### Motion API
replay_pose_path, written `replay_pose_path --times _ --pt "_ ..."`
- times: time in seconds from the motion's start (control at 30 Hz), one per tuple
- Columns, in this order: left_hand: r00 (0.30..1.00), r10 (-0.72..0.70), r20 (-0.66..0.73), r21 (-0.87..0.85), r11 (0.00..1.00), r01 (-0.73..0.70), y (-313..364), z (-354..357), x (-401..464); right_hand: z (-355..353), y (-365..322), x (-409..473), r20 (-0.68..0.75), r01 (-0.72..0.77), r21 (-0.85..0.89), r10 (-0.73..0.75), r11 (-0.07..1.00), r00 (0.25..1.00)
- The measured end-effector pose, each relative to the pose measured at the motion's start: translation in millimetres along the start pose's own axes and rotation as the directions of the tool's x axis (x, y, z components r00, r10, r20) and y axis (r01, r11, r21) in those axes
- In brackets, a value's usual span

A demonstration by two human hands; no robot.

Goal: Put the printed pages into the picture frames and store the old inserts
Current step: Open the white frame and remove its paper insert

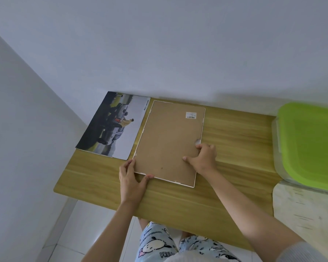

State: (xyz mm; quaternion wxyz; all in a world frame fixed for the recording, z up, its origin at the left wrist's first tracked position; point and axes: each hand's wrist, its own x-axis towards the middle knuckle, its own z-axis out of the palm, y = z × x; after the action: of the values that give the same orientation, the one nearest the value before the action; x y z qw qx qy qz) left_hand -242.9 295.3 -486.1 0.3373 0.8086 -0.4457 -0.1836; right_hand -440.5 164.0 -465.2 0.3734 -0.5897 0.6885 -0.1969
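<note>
A white picture frame (169,140) lies face down on the wooden table (235,133), its brown backing board up with a small barcode label at the far right corner. My left hand (130,181) grips the frame's near left corner, thumb along the front edge. On the frame's right edge rests my right hand (204,157), fingers at a small tab and thumb pressed flat on the backing. A printed page (114,125) showing a grey pickup truck lies flat to the left of the frame, touching the wall.
A clear plastic box with a green lid (309,144) stands at the table's right end. A pale patterned surface (303,212) sits below it. White walls close off the back and left. My patterned shorts show under the table's front edge.
</note>
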Motion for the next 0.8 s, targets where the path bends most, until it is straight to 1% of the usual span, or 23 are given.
replay_pose_path --times 0.17,0.4,0.67,0.8 --pt "1.0 -0.002 -0.001 0.0 1.0 0.002 1 -1 -1 -5 -1 3 0.026 -0.003 -0.003 0.003 1.0 1.0" --pt "1.0 0.006 -0.004 0.02 1.0 -0.006 1 -2 -2 -10 0 5 0.092 0.03 0.021 -0.032 0.999 0.995" --pt "1.0 -0.028 -0.009 0.018 0.999 0.028 4 -3 -2 -18 6 -1 0.144 0.113 0.077 -0.123 0.991 0.982" --pt "1.0 -0.028 -0.014 0.045 0.999 0.028 4 -3 -1 -22 8 -8 0.121 0.165 0.115 -0.179 0.979 0.976"
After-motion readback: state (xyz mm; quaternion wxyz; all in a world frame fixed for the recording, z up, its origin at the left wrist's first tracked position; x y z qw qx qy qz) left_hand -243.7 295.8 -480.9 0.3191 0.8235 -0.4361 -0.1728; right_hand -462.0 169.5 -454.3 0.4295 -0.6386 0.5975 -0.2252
